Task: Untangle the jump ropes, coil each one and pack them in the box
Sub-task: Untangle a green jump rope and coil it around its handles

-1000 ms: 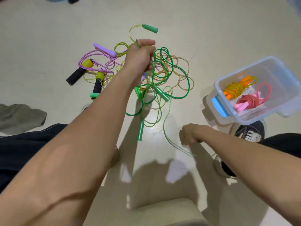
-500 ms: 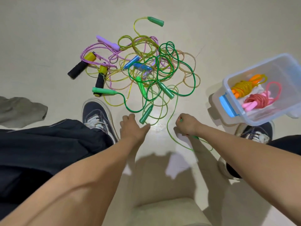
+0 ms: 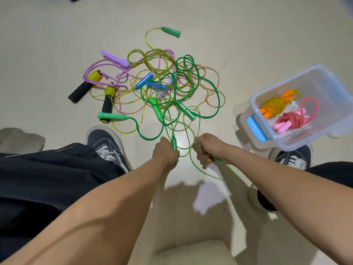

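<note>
Nearest, the left hand (image 3: 165,153) has its fingers curled round a green handle (image 3: 174,144), and just beside it the right hand (image 3: 207,149) grips another green handle and thin green cord (image 3: 205,172). Beyond them the tangle of jump ropes (image 3: 162,88) lies on the floor (image 3: 57,35). To the right, the clear box (image 3: 313,77) holds a coiled orange-handled rope (image 3: 275,107) and a coiled pink rope (image 3: 292,121).

box (image 3: 313,77) blurred, grey cloth (image 3: 19,136) cut off
</note>
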